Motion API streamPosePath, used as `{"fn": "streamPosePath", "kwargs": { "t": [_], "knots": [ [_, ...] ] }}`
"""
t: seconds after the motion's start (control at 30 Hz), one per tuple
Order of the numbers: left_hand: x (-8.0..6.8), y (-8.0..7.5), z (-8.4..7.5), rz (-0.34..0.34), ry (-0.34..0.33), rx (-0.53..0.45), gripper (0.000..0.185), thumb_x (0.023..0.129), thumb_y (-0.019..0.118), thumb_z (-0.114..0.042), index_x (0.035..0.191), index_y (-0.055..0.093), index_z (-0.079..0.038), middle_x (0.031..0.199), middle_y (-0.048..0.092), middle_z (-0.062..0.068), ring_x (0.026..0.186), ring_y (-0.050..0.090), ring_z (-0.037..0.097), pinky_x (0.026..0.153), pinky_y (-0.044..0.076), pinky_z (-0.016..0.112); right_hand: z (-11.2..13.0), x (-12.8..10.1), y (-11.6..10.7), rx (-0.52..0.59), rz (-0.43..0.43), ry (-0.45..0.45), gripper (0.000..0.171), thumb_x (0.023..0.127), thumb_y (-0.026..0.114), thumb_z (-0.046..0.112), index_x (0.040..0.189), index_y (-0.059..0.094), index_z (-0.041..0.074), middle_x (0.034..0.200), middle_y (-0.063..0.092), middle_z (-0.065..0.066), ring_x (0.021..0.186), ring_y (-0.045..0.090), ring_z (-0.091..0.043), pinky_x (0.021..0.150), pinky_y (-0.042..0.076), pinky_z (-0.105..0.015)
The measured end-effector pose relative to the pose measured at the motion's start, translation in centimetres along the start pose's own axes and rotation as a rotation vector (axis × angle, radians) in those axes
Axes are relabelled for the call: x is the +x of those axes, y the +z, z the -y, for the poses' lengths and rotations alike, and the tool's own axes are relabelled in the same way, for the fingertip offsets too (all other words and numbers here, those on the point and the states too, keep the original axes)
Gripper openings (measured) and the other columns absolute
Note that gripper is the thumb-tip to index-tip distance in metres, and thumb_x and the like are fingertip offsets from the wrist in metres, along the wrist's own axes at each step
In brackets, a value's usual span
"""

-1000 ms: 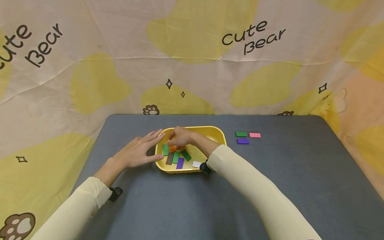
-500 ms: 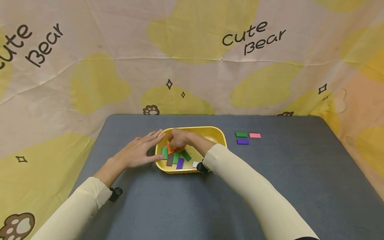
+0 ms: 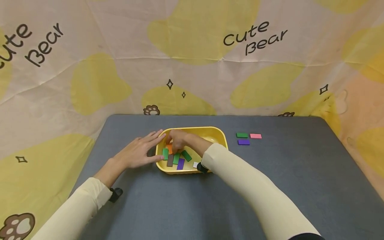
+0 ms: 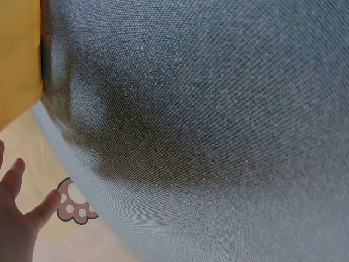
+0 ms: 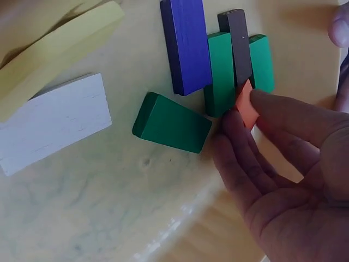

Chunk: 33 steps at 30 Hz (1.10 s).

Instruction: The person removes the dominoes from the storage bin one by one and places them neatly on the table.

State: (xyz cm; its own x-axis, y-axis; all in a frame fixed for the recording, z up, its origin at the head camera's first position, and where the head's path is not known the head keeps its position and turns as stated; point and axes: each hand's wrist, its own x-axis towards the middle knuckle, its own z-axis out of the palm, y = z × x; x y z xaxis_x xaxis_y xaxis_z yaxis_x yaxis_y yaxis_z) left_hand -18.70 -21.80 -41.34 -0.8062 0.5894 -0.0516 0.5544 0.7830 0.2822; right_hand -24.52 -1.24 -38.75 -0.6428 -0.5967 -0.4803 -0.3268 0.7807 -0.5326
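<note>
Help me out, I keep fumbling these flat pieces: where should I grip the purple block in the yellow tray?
Probably pinch the purple block across its long edges, coming from above at the end clear of the green blocks. It lies flat in the yellow tray, its left edge free.

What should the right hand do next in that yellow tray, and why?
Probably lift the orange block straight up. The right hand already pinches it above the brown block and green ones, while the left hand rests against the yellow tray.
</note>
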Motion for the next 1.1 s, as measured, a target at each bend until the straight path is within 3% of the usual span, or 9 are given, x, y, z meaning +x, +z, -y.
{"fn": "streamPosePath", "kwargs": {
  "t": [0.37,0.63,1.1],
  "knots": [
    [0.1,0.0,-0.04,0.005,0.012,0.005,0.086,0.092,0.052,-0.067,0.16,0.022,-0.022,0.165,0.019,0.002,0.149,0.024,0.033,0.107,0.03,0.066,0.62,0.26,0.27,-0.135,-0.029,0.058,0.053,0.079,0.082,0.007,0.129,0.065,0.002,0.125,0.063,-0.008,0.1,0.057,-0.018,0.075,0.051,-0.02],
    [0.1,-0.22,-0.04,0.005,0.008,0.003,0.087,0.092,0.053,-0.067,0.16,0.022,-0.022,0.165,0.019,0.001,0.149,0.024,0.032,0.107,0.03,0.065,0.78,0.52,0.4,-0.202,-0.063,0.053,0.043,0.078,0.084,0.008,0.118,0.069,0.004,0.106,0.066,-0.004,0.094,0.059,-0.016,0.076,0.051,-0.021],
    [0.12,-0.3,-0.28,0.01,-0.003,-0.001,0.088,0.092,0.052,-0.067,0.16,0.021,-0.022,0.166,0.018,0.002,0.149,0.024,0.033,0.107,0.031,0.064,0.5,0.29,0.5,-0.206,-0.093,0.011,0.029,0.078,0.081,0.002,0.102,0.066,0.005,0.088,0.058,-0.001,0.078,0.053,-0.014,0.061,0.044,-0.02]
  ]
}}
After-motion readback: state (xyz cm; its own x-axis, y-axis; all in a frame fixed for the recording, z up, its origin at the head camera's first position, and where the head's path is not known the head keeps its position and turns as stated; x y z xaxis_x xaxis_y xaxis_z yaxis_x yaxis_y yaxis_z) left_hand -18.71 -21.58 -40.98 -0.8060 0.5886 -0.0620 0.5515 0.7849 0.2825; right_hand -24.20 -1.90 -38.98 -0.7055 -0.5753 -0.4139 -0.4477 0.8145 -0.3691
